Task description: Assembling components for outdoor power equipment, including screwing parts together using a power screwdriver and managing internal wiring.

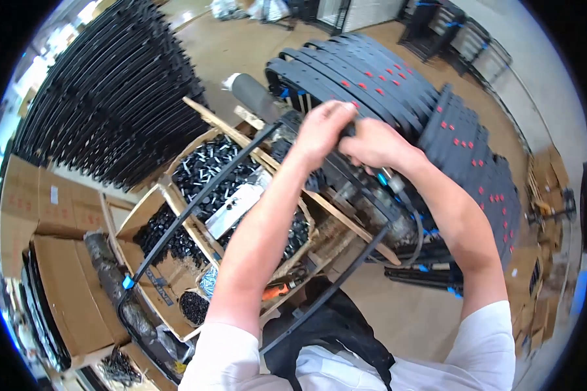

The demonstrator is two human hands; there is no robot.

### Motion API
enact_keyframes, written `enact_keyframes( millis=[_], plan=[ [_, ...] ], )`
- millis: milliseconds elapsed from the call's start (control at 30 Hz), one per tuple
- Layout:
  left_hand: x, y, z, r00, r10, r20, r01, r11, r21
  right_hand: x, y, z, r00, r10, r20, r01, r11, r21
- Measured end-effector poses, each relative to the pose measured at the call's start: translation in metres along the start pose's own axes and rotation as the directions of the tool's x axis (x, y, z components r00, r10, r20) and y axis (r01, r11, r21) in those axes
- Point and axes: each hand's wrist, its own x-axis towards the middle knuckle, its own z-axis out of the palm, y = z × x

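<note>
Two bare hands are side by side in my view, between the far corners of a black frame [188,213]. With the left hand [323,133], the fingers are curled and clamped on a dark piece [347,130]; with the right hand [375,142], the fingers are also closed on it, from the other side. Its exact shape I cannot tell, because the hands cover most of it. The long left bar of the frame passes above an open box [312,233] of small black parts, and a blue band [128,282] is around this bar. On these parts lies a flat white piece [236,208]. Near the box's near edge I see an orange tool [275,291]. Curved black panels [365,78] with red marks stand beyond the hands.
</note>
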Motion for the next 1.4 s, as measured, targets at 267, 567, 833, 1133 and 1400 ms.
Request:
enact_keyframes(
  millis=[267, 567, 833, 1133, 1400],
  plan=[
    [0.074, 0.028, -0.129, 0.949, 0.034, -0.313, -0.057, 0.996, -0.063, 0.160, -0.080, 0.006, 0.983, -0.182, 0.011, 0.182, 0.982, -0.039],
    [0.092, 0.006, -0.151, 0.947, 0.055, -0.316, -0.071, 0.997, -0.039, 0.202, -0.077, 0.008, 0.984, -0.115, 0.134, 0.130, 0.985, -0.113],
    [0.078, 0.000, -0.150, 0.954, 0.068, -0.290, -0.079, 0.997, -0.026, 0.200, -0.072, 0.021, 0.987, -0.091, 0.132, 0.114, 0.978, -0.173],
    [0.078, -0.011, -0.145, 0.939, 0.064, -0.337, -0.103, 0.990, -0.099, 0.222, -0.056, 0.028, 0.964, -0.157, 0.213, 0.133, 0.984, 0.121],
    [0.075, 0.000, -0.152, 0.934, 0.097, -0.345, -0.135, 0.987, -0.087, 0.210, -0.073, 0.026, 0.954, -0.181, 0.238, 0.128, 0.967, 0.222]
  ],
)
